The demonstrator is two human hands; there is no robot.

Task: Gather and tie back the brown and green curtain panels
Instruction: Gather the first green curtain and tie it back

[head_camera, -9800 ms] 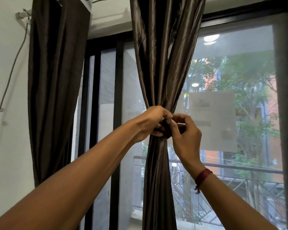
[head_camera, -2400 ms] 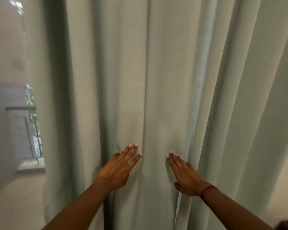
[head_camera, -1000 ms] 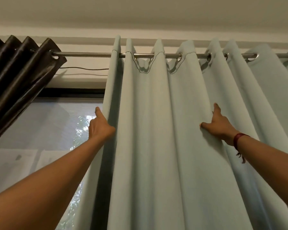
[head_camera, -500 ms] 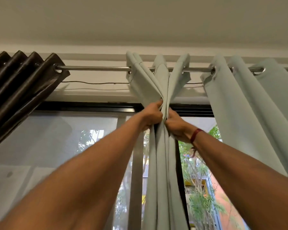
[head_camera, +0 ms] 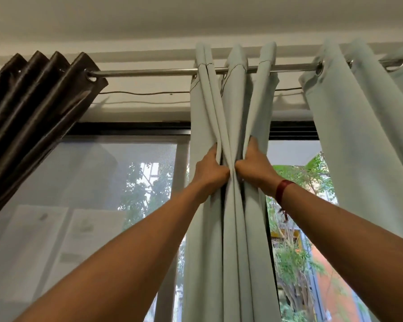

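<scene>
L hand (head_camera: 211, 173) & R hand (head_camera: 254, 169) are both up high, close under the rod (head_camera: 149, 72), each gripping folds of the green curtain (head_camera: 233, 228). L hand's fingers curl round the left-side pleats and R hand's round the right-side ones. The two fists press in toward each other, nearly touching, w/ a narrow strip of cloth between them. Above the hands the pleats fan out to the eyelets on the rod; below, the cloth drops in a tight straight bunch.

R wrist has a red band (head_camera: 282, 191).

More green cloth (head_camera: 363, 147) hangs on the rod to the right, apart from the bunch, w/ a gap of bare rod & open window between. Can't tell if it's the same panel.

Brown curtain (head_camera: 33, 105) is at far left of the rod, pleats packed close, slanting down & left out of view, well apart from the green one.

Between them is a mesh screen (head_camera: 91, 182), w/ pale sheets (head_camera: 33, 228) showing behind it low left. A thin wire (head_camera: 144, 92) runs along the wall just under the rod. Trees show outside.
</scene>
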